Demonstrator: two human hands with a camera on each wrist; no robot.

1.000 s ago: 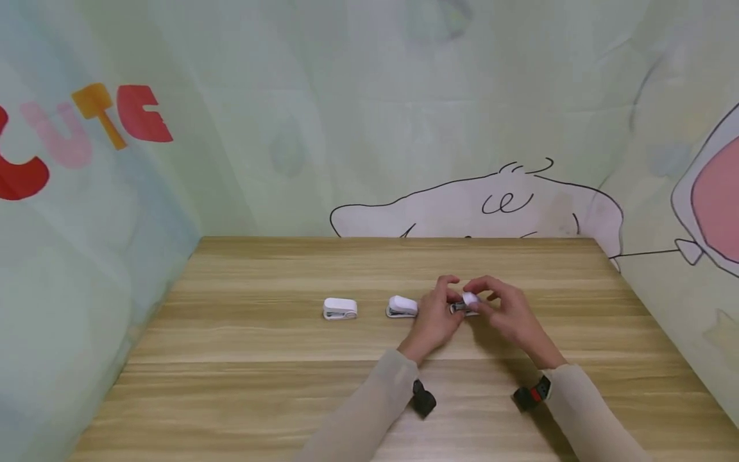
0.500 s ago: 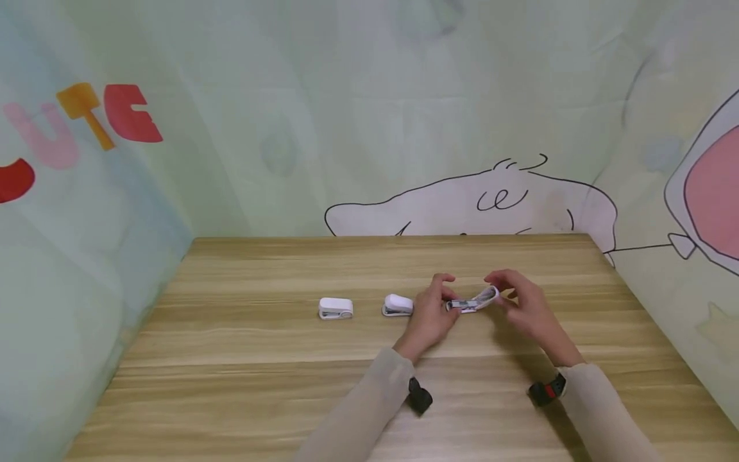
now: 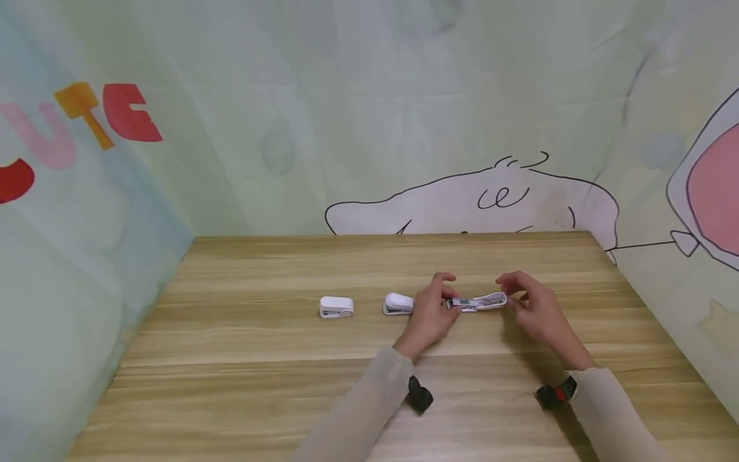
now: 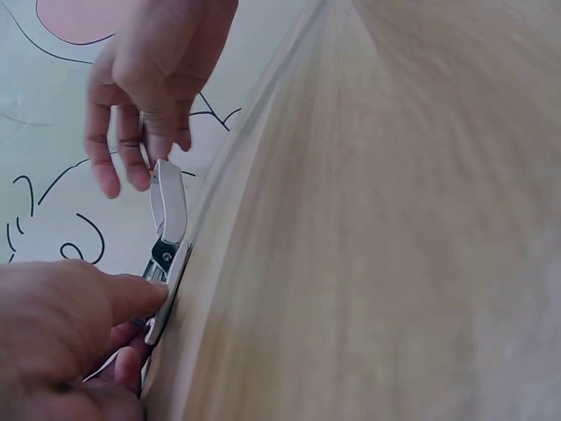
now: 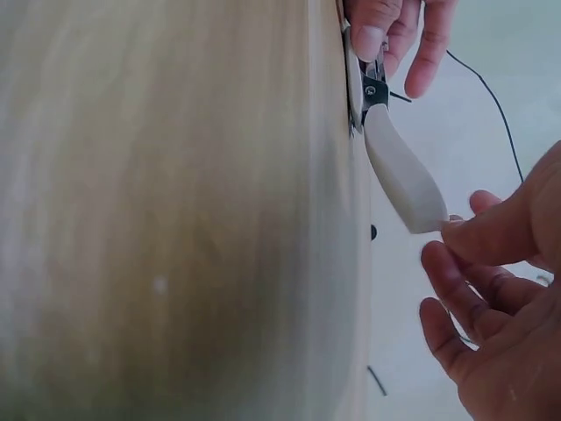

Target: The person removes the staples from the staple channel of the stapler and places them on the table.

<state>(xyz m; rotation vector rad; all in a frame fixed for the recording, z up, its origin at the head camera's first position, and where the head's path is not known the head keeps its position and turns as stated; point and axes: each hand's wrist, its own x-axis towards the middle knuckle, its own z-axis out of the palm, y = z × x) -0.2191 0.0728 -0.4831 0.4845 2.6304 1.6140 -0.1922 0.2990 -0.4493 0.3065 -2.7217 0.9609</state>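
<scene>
A small white stapler (image 3: 492, 300) lies on the wooden table (image 3: 260, 398), its top cover swung far back to the right so that the metal inside shows. My left hand (image 3: 430, 316) grips the base end, thumb against its near side. At the other end, my right hand (image 3: 538, 316) pinches the tip of the raised cover (image 5: 405, 171) between thumb and fingertips. The hinge with its screw is visible in the left wrist view, between the base and the cover (image 4: 173, 203). Just left of my left hand sits a second white stapler (image 3: 398, 304), partly covered by that hand.
Farther left on the table stands a third white stapler (image 3: 336, 307), its cover down. A printed cloth (image 3: 277, 128) with cartoon drawings hangs behind the table's back edge and along both sides. Each wrist wears a black strap-on device (image 3: 419, 395).
My right hand has moved right, swinging the stapler's cover from upright over to nearly flat. My left hand has kept its grip on the base. The other staplers have stayed in place.
</scene>
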